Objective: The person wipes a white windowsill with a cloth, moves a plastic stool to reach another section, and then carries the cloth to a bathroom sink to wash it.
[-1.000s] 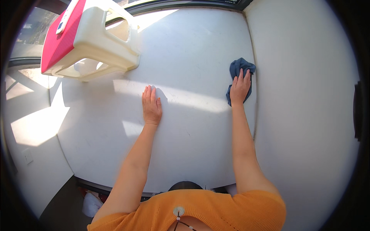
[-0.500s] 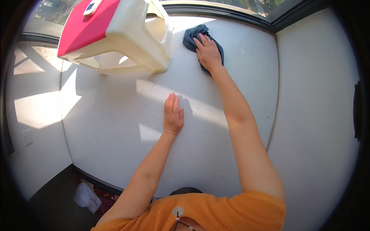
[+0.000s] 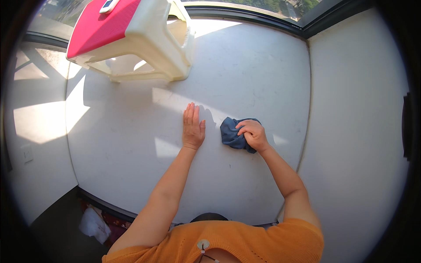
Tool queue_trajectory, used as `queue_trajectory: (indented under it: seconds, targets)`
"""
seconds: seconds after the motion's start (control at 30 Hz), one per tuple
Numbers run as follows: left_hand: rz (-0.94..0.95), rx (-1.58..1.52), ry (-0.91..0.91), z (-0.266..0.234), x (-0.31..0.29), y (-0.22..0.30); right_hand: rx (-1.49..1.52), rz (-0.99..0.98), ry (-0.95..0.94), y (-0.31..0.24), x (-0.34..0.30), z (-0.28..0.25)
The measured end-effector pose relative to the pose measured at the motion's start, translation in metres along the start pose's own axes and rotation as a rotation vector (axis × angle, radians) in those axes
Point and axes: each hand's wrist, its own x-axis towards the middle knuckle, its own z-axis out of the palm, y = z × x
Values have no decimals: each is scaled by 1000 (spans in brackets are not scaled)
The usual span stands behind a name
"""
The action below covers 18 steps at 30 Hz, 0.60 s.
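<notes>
My right hand (image 3: 253, 135) is curled over the blue cloth (image 3: 232, 133), fingers bent and bunching it against the white table (image 3: 245, 70); the cloth lies near the middle of the table, a little toward its right edge, crumpled into a small wad that shows mostly on the left of my knuckles. Half a second ago that same hand was stretched far out, pressing the cloth near the far edge just beside the stool; a second ago it was at the right edge; so the cloth has come back toward me and inward. My left hand (image 3: 193, 127) lies flat on the table, palm down, fingers straight and together, holding nothing; it sits just beside the cloth, apart from it by a narrow strip of bare table; it has stayed planted in about the same place across the frames. The upturned stool (image 3: 131, 39), cream with a red seat, rests at the far left corner, well apart from both hands; bright patches of sun (image 3: 166, 149) fall across the table near my left wrist.
</notes>
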Motion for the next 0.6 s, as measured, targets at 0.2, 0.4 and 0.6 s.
queue_trajectory:
  seconds: [0.2,0.4,0.6]
  targets:
    - [-23,16,-23,0,-1,0,-452,324,700,83,46,-108]
    - [-23,50,-69,-2,1,1,-928,266,515,120,154,-81]
    - [-38,27,-57,-1,0,0,-545,-135,369,85,239,-10]
